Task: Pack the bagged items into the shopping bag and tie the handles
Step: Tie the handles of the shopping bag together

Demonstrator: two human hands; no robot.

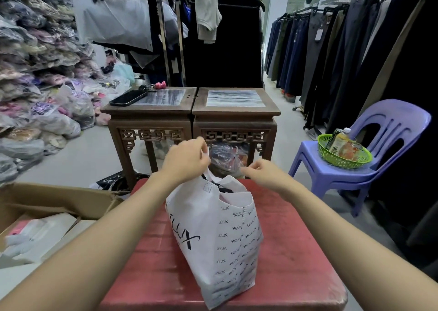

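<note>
Item: white printed shopping bag (220,239), standing upright in the middle of a red table (296,251), mouth open, dark packed goods (222,189) showing inside at the top. Left hand (187,160): fingers curled tight round one handle (205,152) of the bag, drawn upward above the mouth. Right hand (265,172): just beyond the far rim of the bag, fingers bent inward; whether it has hold of anything cannot be told from here. Behind the table: two carved wooden stands (234,121) side by side, the left one bearing a black phone (128,97) and a bunch of keys (151,86). To the right: a purple plastic chair (388,130) holding a green basket (343,162) of bottles (340,141); hanging trousers (320,57) along the wall. To the left: an open cardboard box (59,199) and heaps of bagged clothing (35,73).
</note>
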